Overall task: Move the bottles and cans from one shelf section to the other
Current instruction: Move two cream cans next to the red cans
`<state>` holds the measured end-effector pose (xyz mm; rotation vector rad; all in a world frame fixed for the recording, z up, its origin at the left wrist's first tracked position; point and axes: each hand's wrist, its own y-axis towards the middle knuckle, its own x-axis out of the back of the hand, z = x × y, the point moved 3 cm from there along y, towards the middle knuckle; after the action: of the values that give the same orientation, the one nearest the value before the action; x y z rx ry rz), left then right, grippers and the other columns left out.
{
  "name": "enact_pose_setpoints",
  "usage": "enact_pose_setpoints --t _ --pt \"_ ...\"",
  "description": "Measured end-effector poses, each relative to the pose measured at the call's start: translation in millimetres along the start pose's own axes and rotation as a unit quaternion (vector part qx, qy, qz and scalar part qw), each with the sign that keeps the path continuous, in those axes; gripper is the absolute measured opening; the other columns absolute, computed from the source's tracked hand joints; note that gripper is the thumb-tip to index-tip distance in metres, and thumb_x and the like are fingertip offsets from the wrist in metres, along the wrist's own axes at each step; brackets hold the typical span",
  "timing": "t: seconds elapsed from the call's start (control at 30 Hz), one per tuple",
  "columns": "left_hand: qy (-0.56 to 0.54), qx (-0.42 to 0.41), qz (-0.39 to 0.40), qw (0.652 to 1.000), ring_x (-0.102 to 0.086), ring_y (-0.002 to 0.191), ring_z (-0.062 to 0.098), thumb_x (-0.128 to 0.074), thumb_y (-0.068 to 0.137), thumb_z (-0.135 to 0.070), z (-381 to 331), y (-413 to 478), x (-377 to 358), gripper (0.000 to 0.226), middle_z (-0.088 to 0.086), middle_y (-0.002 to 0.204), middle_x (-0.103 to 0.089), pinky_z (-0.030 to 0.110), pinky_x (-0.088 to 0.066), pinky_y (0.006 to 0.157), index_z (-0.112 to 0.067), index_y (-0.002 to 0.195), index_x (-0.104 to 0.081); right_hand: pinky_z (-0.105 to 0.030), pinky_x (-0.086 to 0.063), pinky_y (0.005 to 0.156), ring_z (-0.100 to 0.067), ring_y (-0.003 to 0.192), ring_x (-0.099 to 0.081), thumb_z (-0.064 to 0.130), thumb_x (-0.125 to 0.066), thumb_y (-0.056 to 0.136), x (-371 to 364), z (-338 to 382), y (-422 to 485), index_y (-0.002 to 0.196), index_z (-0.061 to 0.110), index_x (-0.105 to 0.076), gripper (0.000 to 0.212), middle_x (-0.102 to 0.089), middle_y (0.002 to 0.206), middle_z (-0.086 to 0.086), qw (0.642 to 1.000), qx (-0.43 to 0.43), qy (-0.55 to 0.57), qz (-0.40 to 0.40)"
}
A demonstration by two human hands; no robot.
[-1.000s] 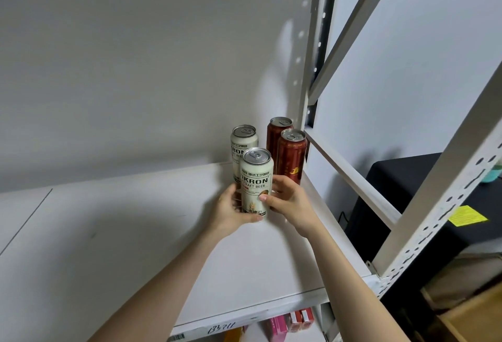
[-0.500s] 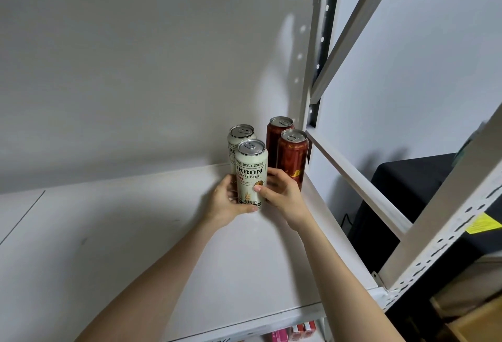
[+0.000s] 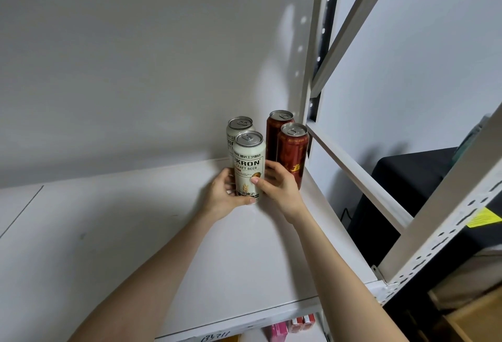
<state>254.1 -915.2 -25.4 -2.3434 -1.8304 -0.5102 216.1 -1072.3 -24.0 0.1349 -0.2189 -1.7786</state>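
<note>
The left hand (image 3: 224,195) and the right hand (image 3: 279,187) are both holding the front white craft beer can (image 3: 249,162). The left fingers are curling round its lower left side with the thumb lying across the bottom of the label, and the right thumb is pressing on the label from the right while the other right fingers are going behind the can. The can is standing upright near the back right corner of the white shelf board (image 3: 135,233); the hands are covering its base, so I cannot tell whether it is resting on the board. Just behind it a second white can (image 3: 239,126) is standing, partly hidden. To the right, two dark red beer cans (image 3: 292,154) are standing one behind the other, and the nearer one is just beside the back of the right hand. The perforated upright post (image 3: 315,43) of the rack is rising just behind the red cans, and a horizontal side rail (image 3: 358,178) is running from it toward the camera. Beyond the rail a black object (image 3: 402,178) is showing, with a yellow label (image 3: 485,216) near it. Under the board's front edge, pink and red packs (image 3: 279,332) are lying on the level below.
</note>
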Motion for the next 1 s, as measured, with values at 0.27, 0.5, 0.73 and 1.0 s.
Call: enact_pose_setpoints --t 0.27,0.5,0.73,1.0 --pt "0.115 -0.036 -0.021 0.993 -0.065 0.094 0.019 -0.089 0.065 -0.016 4 -14 11 0.059 0.004 0.099 -0.069 0.028 -0.052 0.08 -0.01 0.116 -0.061 -0.037 -0.054 0.092 -0.013 0.099 -0.068 0.026 -0.072 0.088 1 5 -17 0.125 0.01 -0.06 0.042 -0.071 0.11 -0.005 0.991 -0.012 -0.123 -0.051" --pt "0.318 -0.085 -0.005 0.944 -0.06 0.112 0.031 -0.068 0.088 -0.03 7 -68 36 0.046 0.013 0.12 -0.065 0.036 -0.044 0.092 -0.008 0.127 -0.058 -0.043 -0.049 0.087 -0.029 0.116 -0.057 0.036 -0.052 0.097 -8 22 -78 0.134 0.016 -0.047 0.043 -0.06 0.13 -0.007 0.923 -0.013 -0.379 -0.062" --pt "0.442 -0.129 -0.012 0.888 -0.061 0.107 0.035 -0.034 0.083 -0.052 1 -142 83 0.066 0.012 0.116 -0.066 0.041 -0.049 0.094 -0.008 0.124 -0.06 -0.046 -0.044 0.09 -0.036 0.109 -0.058 0.035 -0.057 0.091 -39 48 -138 0.13 0.01 -0.053 0.046 -0.065 0.118 -0.012 0.83 0.052 -0.554 -0.036" --pt "0.517 -0.108 -0.081 0.846 -0.063 0.098 0.031 -0.041 0.084 -0.044 -3 -260 139 0.05 0.008 0.104 -0.067 0.042 -0.053 0.084 -0.01 0.112 -0.063 -0.052 -0.047 0.094 -0.031 0.108 -0.062 0.034 -0.067 0.082 -97 72 -213 0.122 0.012 -0.058 0.046 -0.067 0.114 -0.007 0.797 0.182 -0.576 0.019"
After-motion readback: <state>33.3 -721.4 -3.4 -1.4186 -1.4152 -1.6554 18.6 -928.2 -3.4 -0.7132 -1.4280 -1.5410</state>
